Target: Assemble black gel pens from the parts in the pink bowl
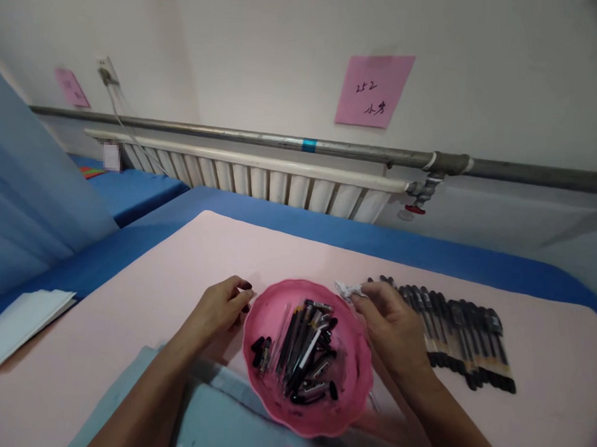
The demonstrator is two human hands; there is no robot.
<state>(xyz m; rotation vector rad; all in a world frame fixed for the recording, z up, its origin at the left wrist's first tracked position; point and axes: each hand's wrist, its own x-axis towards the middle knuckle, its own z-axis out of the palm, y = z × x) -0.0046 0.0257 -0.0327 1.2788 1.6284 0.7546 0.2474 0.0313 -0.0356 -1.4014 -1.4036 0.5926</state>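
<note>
The pink bowl (268, 312) looks like smooth plastic with a soft sheen, the black pencils (288, 343) hard and faintly glossy, the white wad (348, 290) crumpled like tissue or cloth. The pale pink table covering (548, 330) is smooth and matt; the pipe (233, 135) is dull grey metal.

This looks like a plain workroom: a numbered pink sign (374, 92) on the wall (267, 48), a radiator (277, 186), exposed pipe (223, 133), blue surface (427, 247).
</note>
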